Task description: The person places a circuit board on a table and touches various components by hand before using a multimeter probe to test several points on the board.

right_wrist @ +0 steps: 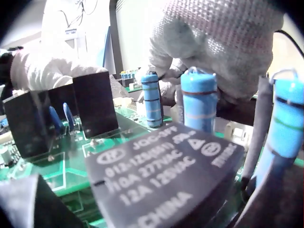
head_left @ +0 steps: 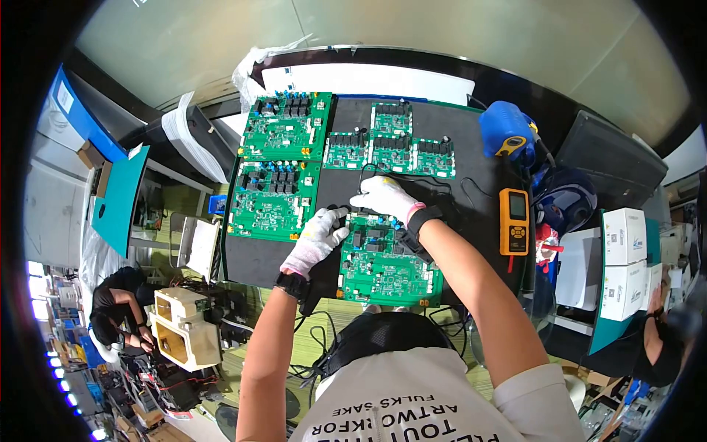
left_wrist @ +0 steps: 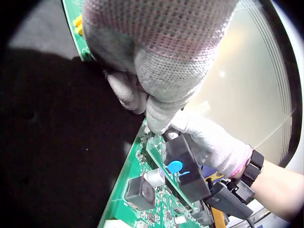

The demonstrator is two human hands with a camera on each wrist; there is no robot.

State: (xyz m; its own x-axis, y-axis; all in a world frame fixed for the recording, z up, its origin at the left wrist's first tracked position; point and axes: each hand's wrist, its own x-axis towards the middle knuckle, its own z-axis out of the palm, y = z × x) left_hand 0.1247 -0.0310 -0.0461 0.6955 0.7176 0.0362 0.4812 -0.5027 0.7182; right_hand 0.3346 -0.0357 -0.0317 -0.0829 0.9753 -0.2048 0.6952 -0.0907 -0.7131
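Head view shows your black table (head_left: 258, 259) and, on its near side, the green circuit board (head_left: 387, 276). Your left hand (head_left: 317, 241) bends its fingers at the board's far left corner; your right hand (head_left: 387, 197), also bent, is beside. What they grip, I cannot tell.

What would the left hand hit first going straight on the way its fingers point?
Likely the right hand, just beyond the fingertips of the left hand. Depth between them is unclear, so it might slip past.
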